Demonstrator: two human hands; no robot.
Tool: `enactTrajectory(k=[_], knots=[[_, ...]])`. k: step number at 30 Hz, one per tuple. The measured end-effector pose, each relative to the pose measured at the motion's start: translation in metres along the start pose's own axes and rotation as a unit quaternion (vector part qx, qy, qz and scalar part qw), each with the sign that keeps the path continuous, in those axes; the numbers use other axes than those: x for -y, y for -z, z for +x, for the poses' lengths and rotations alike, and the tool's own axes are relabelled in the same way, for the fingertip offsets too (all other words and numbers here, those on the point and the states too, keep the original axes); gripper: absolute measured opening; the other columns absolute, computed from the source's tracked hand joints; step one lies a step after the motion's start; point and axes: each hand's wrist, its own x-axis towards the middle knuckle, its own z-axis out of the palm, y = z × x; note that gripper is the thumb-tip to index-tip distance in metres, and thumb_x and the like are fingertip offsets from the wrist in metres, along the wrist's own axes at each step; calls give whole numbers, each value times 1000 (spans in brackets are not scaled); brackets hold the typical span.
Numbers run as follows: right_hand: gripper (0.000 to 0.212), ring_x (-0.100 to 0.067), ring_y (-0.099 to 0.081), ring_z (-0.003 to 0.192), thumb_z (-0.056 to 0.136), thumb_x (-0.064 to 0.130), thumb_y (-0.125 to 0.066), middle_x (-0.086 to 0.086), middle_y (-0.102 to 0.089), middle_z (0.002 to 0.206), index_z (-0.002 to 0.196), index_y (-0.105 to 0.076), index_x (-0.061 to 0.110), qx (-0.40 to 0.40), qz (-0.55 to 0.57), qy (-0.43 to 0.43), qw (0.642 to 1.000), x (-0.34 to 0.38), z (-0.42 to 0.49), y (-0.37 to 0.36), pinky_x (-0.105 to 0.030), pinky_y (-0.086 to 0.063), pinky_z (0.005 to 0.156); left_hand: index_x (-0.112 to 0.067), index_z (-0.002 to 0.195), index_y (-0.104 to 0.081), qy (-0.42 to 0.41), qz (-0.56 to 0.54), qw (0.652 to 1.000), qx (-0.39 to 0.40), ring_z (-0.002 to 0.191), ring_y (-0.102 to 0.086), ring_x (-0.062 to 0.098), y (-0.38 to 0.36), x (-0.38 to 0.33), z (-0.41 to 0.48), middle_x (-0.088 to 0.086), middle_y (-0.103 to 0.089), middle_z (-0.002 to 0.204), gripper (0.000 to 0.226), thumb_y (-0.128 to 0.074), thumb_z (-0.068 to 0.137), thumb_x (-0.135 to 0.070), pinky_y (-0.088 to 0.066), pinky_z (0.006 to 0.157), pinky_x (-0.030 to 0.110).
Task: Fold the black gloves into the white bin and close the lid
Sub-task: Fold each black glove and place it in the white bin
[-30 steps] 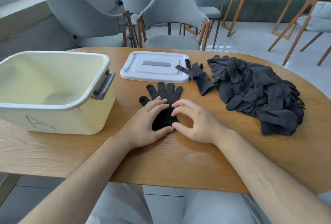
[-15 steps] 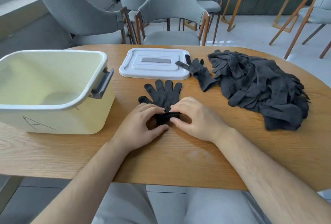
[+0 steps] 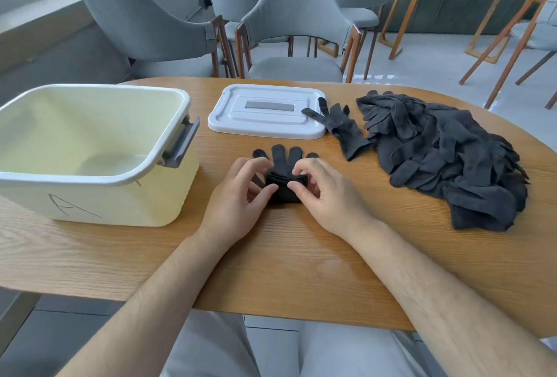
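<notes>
Black glove [image 3: 284, 188], rolled cuff pinched by left hand [image 3: 238, 198], right hand [image 3: 324, 195]

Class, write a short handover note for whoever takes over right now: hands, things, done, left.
Left hand and right hand both pinch the half-rolled glove on the table.
White bin, at left, open, no gloves visible inside; lid lies on the table beyond the glove.
One loose glove beside the pile at right.
Done: nothing binned. Left: finish this fold, bin all gloves, close lid.
</notes>
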Motion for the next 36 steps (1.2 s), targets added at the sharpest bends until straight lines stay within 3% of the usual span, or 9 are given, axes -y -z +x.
enactTrajectory(k=[4, 8, 12, 18, 22, 26, 29, 32, 36], knots=[[11, -6, -50, 81, 98, 28, -65, 7, -51, 109, 99, -69, 18, -25, -24, 21, 999, -4, 0, -5, -27, -50, 69, -21, 106, -71, -46, 53, 998, 8, 88, -62, 6, -6, 7, 3, -11, -51, 128, 13, -65, 97, -28, -57, 73, 31], [35, -14, -47, 112, 99, 42, -59, 4, -51, 131, 119, -73, 17, 13, -101, 37, 994, -3, -6, 0, -26, -47, 89, -11, 112, -75, -95, 109, 989, 8, 114, -57, 15, -11, 10, 0, -3, -64, 124, 19, -64, 97, -16, -50, 96, 33], [54, -12, -39, 130, 100, 51, -52, 10, -52, 136, 145, -55, 21, 90, -138, 23, 986, -4, -10, 3, -30, -41, 106, -13, 127, -65, -74, 112, 989, 66, 129, -47, 11, -5, 6, -7, -6, -61, 130, 35, -65, 94, -25, -26, 112, 12], [28, -11, -51, 112, 101, 33, -57, 10, -66, 112, 122, -67, 19, 63, -68, 37, 995, -3, -3, 2, -29, -45, 96, -20, 126, -59, -44, 66, 994, 73, 117, -52, 5, -1, 6, -7, -12, -58, 121, 30, -64, 96, -21, -44, 101, 22], [23, -2, -52, 93, 102, 39, -53, 14, -59, 97, 120, -62, 27, 56, -4, -7, 998, 0, -6, 4, -22, -45, 80, -26, 130, -55, -5, -3, 999, 52, 115, -56, 2, 2, 6, -10, -16, -61, 118, 31, -59, 100, -24, -52, 94, 29], [18, -1, -53, 81, 102, 39, -53, 13, -55, 84, 119, -54, 32, 52, 35, -41, 997, 2, -1, 2, -20, -42, 69, -32, 129, -55, -6, -37, 998, 49, 100, -59, -3, 4, 1, -7, -25, -59, 112, 29, -59, 101, -25, -48, 79, 16], [14, -1, -52, 74, 103, 37, -53, 14, -51, 77, 116, -55, 35, 45, 36, -44, 997, 2, -1, 3, -19, -38, 64, -30, 117, -61, -14, -35, 998, 44, 100, -57, 5, 3, 1, -1, -16, -55, 112, 19, -63, 99, -24, -43, 77, 13], [13, -4, -52, 74, 102, 36, -55, 16, -48, 93, 109, -65, 30, 22, 1, -48, 999, 1, -1, -3, -23, -46, 65, -26, 102, -68, 12, -24, 999, 38, 99, -54, 8, -4, 9, 7, -10, -53, 113, 6, -67, 96, -26, -43, 78, 16], [23, -9, -47, 90, 100, 34, -60, 6, -47, 118, 112, -72, 18, -6, -72, -3, 997, 2, -3, -6, -28, -49, 77, -22, 99, -76, -6, 112, 993, -24, 113, -48, 20, -16, 11, 11, -8, -56, 118, 13, -65, 98, -30, -37, 97, 30]])
